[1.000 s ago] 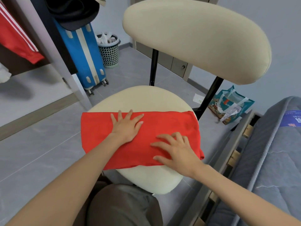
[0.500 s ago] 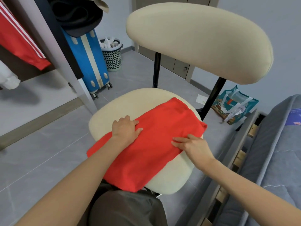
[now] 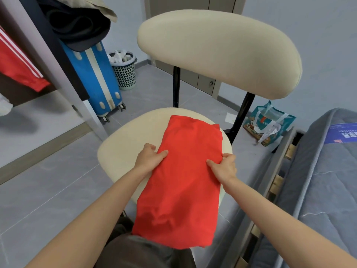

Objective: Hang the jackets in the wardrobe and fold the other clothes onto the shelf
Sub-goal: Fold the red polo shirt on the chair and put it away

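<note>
A folded red garment [image 3: 185, 171] lies lengthwise on the cream chair seat [image 3: 119, 151], its near end hanging over the front edge onto my knee. My left hand [image 3: 148, 158] grips its left edge, thumb on top. My right hand [image 3: 224, 166] grips its right edge, fingers curled round the cloth. At the far left a red jacket with white stripes [image 3: 17, 62] hangs inside the wardrobe [image 3: 58, 60].
The chair's cream backrest [image 3: 218, 53] stands right behind the seat. A blue suitcase [image 3: 96, 78] with dark clothes [image 3: 77, 26] on top and a mesh bin [image 3: 124, 71] stand by the wardrobe. A grey mattress [image 3: 324, 180] lies at the right, a printed bag [image 3: 268, 126] beside it.
The red garment has been turned from lying crosswise to lengthwise on the seat. Both hands went from lying flat on it to gripping its side edges.
</note>
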`<state>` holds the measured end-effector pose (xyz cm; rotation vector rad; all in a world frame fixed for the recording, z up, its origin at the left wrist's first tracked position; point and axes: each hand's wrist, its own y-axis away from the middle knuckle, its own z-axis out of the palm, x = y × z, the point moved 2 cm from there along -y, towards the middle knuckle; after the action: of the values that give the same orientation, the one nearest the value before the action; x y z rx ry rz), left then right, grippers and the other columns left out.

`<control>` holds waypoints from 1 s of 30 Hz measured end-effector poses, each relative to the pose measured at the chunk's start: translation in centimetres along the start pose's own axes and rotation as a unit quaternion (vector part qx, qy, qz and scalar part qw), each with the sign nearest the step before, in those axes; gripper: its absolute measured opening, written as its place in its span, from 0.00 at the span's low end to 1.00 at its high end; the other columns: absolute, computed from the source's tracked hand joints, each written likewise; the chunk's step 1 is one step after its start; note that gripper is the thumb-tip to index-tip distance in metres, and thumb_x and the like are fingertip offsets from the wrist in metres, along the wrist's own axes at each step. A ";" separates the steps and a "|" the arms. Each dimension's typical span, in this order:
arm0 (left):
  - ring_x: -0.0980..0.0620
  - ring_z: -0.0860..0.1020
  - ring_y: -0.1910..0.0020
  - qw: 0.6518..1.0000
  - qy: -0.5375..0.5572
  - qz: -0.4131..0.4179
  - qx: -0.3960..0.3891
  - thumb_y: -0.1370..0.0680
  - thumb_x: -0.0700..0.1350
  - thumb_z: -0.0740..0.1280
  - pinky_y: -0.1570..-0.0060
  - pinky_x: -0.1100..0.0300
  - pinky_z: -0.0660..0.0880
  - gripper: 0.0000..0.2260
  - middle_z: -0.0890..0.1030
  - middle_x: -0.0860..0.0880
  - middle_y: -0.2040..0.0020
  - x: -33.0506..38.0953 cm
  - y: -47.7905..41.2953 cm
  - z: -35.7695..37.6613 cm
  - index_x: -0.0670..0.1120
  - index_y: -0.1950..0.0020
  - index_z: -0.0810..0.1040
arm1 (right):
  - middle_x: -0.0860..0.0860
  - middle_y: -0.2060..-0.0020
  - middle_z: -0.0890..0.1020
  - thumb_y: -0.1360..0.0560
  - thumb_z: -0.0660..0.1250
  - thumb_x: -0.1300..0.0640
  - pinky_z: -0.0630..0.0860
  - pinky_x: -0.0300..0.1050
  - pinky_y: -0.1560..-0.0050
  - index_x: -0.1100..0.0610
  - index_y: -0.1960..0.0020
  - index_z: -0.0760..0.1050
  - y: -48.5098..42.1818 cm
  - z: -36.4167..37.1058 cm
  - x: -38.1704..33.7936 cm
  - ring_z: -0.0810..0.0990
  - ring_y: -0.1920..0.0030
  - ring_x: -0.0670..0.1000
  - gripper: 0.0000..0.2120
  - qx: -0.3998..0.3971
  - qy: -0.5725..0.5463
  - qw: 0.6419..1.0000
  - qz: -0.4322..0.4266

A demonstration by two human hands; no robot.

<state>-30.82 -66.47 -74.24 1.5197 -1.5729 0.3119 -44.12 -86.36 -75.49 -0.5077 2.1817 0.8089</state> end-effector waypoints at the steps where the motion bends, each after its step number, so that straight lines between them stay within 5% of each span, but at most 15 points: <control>1: 0.47 0.75 0.39 1.000 0.023 -0.013 -0.007 0.26 0.56 0.70 0.45 0.59 0.69 0.28 0.76 0.47 0.38 0.2 -0.3 0.4 0.44 0.32 0.68 | 0.58 0.37 0.70 0.26 0.71 0.51 0.68 0.55 0.34 0.61 0.35 0.61 -0.2 0.1 0.1 0.68 0.34 0.60 0.28 0.002 -0.014 1.000 0.014; 8: 0.48 0.80 0.48 0.995 0.072 -0.031 -0.061 0.31 0.53 0.77 0.45 0.53 0.77 0.26 0.80 0.49 0.45 0.1 -1.2 1.7 0.44 0.38 0.73 | 0.54 0.44 0.78 0.29 0.74 0.48 0.76 0.51 0.42 0.61 0.39 0.71 -0.5 0.0 0.0 0.78 0.43 0.55 0.25 -0.093 0.028 0.995 0.011; 12: 0.56 0.79 0.53 0.982 0.116 -0.048 -0.143 0.34 0.49 0.80 0.59 0.62 0.75 0.28 0.79 0.53 0.49 -0.4 0.4 0.7 0.47 0.40 0.71 | 0.50 0.42 0.75 0.33 0.78 0.51 0.74 0.46 0.41 0.56 0.38 0.65 0.0 -1.3 0.1 0.76 0.41 0.52 0.31 -0.164 -0.012 0.986 0.009; 16: 0.56 0.75 0.45 0.984 0.089 0.015 -0.154 0.34 0.43 0.80 0.53 0.67 0.71 0.39 0.74 0.53 0.36 -0.8 2.3 -0.1 0.48 0.28 0.64 | 0.51 0.41 0.72 0.30 0.76 0.60 0.76 0.39 0.48 0.53 0.33 0.51 1.3 -2.0 0.6 0.76 0.45 0.48 0.39 -0.200 -0.046 0.979 -0.019; 18: 0.57 0.69 0.38 0.979 0.100 0.049 -0.172 0.34 0.41 0.80 0.42 0.66 0.69 0.50 0.64 0.58 0.32 -0.6 3.2 -0.8 0.50 0.22 0.52 | 0.52 0.41 0.74 0.29 0.74 0.65 0.78 0.35 0.59 0.48 0.34 0.52 2.1 -2.6 0.6 0.78 0.49 0.46 0.37 -0.211 -0.106 0.970 -0.048; 20: 0.58 0.65 0.33 0.972 0.096 0.080 -0.200 0.35 0.39 0.80 0.37 0.64 0.66 0.55 0.60 0.59 0.32 0.0 4.2 -2.0 0.58 0.21 0.45 | 0.52 0.41 0.75 0.28 0.72 0.68 0.80 0.36 0.59 0.41 0.34 0.53 2.9 -3.6 0.1 0.80 0.46 0.49 0.38 -0.227 -0.147 0.958 -0.089; 24: 0.56 0.68 0.32 0.967 -0.001 0.149 -0.207 0.36 0.38 0.80 0.41 0.68 0.67 0.44 0.67 0.59 0.31 1.8 6.5 -4.8 0.60 0.26 0.63 | 0.50 0.35 0.70 0.31 0.73 0.71 0.80 0.44 0.46 0.41 0.28 0.58 5.2 -6.0 -2.3 0.77 0.40 0.52 0.43 -0.267 -0.078 0.940 -0.196; 30: 0.57 0.72 0.39 0.944 -0.171 0.248 -0.138 0.36 0.43 0.81 0.40 0.66 0.68 0.34 0.74 0.56 0.36 4.2 10.9 -7.7 0.52 0.32 0.74 | 0.46 0.40 0.73 0.34 0.76 0.67 0.72 0.36 0.43 0.51 0.31 0.69 9.5 -8.6 -5.4 0.74 0.41 0.47 0.34 -0.232 0.132 0.911 -0.316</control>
<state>-36.70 -61.49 -62.63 0.9812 -2.1728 0.0971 -50.44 -84.79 -63.17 -1.5457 1.8457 0.9152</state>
